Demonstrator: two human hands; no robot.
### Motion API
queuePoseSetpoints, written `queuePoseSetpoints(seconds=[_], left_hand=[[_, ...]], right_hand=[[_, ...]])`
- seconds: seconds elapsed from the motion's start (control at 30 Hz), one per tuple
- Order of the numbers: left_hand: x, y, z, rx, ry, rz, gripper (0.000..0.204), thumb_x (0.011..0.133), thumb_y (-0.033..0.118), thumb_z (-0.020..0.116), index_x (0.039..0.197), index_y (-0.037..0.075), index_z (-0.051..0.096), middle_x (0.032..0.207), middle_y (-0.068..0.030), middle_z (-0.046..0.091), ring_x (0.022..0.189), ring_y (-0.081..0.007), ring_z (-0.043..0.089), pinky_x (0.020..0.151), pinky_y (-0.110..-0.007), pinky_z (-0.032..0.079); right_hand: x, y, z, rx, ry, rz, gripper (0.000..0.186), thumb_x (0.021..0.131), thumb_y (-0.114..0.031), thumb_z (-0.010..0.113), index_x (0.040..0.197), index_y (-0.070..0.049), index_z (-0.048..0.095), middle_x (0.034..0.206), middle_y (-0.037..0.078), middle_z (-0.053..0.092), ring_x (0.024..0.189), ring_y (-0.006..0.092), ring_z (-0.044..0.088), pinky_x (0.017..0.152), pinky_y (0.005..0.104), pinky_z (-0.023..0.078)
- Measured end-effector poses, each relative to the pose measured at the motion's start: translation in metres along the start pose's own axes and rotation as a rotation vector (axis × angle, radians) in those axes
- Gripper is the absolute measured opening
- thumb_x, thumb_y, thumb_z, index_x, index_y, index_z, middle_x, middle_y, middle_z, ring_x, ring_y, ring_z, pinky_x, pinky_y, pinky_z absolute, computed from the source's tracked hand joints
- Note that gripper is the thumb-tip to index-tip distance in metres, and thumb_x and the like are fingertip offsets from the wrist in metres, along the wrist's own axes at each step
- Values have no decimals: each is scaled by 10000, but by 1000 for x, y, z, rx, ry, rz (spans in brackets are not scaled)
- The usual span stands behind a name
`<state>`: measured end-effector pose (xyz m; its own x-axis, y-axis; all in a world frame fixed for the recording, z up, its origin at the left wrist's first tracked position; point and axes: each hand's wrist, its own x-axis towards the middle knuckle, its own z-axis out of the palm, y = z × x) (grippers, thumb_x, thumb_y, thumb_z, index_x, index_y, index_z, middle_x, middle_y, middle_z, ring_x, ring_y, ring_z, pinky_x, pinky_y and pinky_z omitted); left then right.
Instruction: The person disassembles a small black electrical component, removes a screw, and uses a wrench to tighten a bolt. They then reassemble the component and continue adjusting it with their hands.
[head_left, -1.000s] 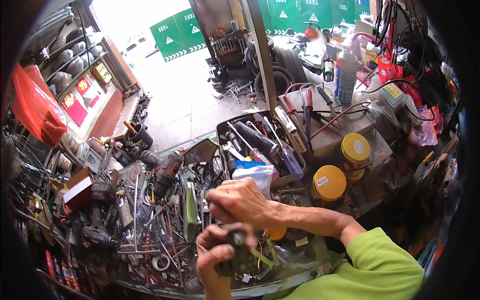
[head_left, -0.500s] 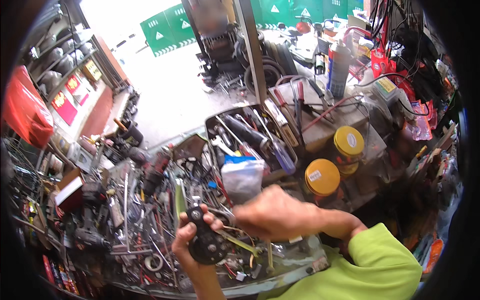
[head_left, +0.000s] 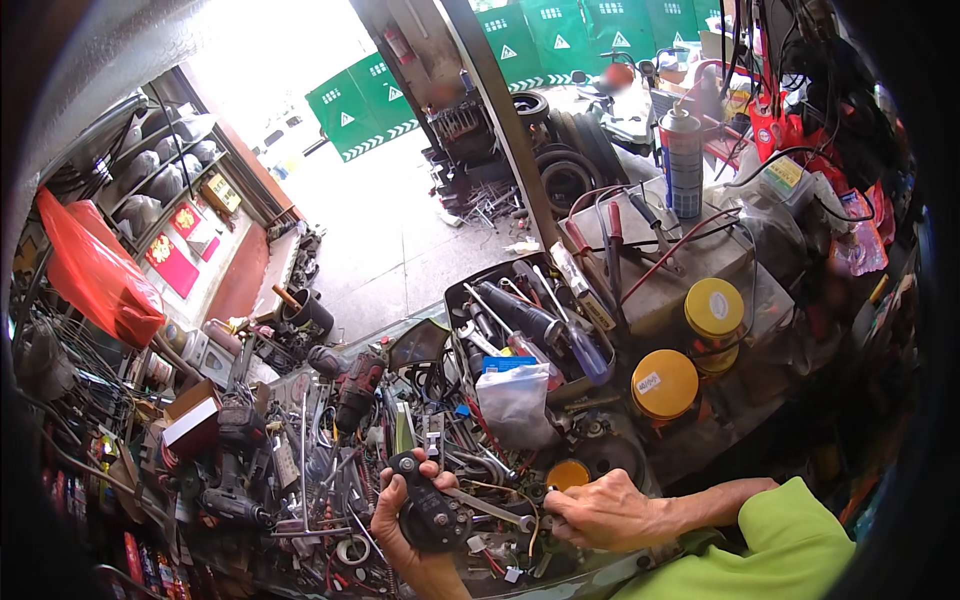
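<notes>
Cluttered tools [head_left: 330, 470] around black part [head_left: 432, 512]

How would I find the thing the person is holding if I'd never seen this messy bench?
Start at the two yellow-lidded jars on the right of the cluttered workbench, then look down and left to the near edge. There the left hand grips a black, rounded mechanical part, chunkier and darker than the thin silvery tools around it.

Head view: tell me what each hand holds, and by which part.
The left hand holds a black mechanical part from below, fingers curled over its top edge. Whether the right hand, resting among the tools, holds anything cannot be told.
</notes>
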<state>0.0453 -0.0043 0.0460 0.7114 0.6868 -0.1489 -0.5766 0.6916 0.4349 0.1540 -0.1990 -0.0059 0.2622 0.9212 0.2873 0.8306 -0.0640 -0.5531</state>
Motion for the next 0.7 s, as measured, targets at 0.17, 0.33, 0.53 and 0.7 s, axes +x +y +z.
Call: queuePoseSetpoints(seconds=[0.17, 0.33, 0.53, 0.7], left_hand=[[0, 2, 4, 110, -16, 82, 283, 908, 114, 647, 1147, 1, 547, 1143, -175, 590, 960, -239, 586, 795, -390, 500], [0, -19, 12, 371, -64, 303, 86, 934, 125, 633, 1009, 93, 605, 1134, -181, 631, 929, -254, 628, 765, -379, 554], [-11, -39, 20, 489, 96, 453, 133, 935, 132, 644, 996, 40, 571, 1018, -162, 665, 861, -235, 651, 747, -345, 563], [-6, -38, 12, 842, 146, 667, 153, 961, 173, 614, 993, 29, 575, 1021, -135, 670, 881, -195, 652, 757, -326, 559]], right_hand=[[20, -13, -39, 89, 257, -93, 602, 821, -75, 641, 1384, -22, 435, 744, 98, 630, 568, 281, 628, 480, 372, 481], [45, -32, -61, 776, 225, -43, 469, 915, -93, 613, 1354, -10, 469, 756, 118, 646, 566, 208, 603, 546, 317, 490], [83, -24, -27, 1138, 188, -141, 243, 920, -188, 686, 1067, 4, 659, 1162, 124, 599, 1085, 191, 553, 909, 330, 453], [80, -27, -20, 1206, 148, -187, 249, 907, -245, 702, 1066, -54, 714, 1414, 179, 411, 1349, 303, 374, 1098, 411, 327]])
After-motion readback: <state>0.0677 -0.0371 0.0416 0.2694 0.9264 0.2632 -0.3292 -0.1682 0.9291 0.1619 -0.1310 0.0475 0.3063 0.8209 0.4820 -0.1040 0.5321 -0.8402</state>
